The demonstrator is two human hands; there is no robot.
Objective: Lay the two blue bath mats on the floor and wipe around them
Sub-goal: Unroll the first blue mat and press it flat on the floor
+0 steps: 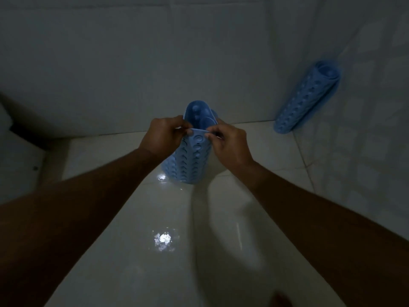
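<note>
Both grips are clamped on the loose top flap of the rolled mat (pixel 192 161). The left hand (pixel 162 135) and right hand (pixel 230 144) pinch it side by side, fingers curled over the edge. The roll appears to stand on end on the floor (pixel 124 251).

To unroll it cleanly, draw the flap toward the body and let the roll tip away and run out flat. The second rolled mat (pixel 306 96) leans on the wall, well right of and beyond the held one.

Dim light blurs the fingertips and the roll's foot. No wiping cloth shows.

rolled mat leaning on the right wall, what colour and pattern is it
Light blue, dotted with rows of round holes or bumps; the head view shows the rolled mat.
</note>
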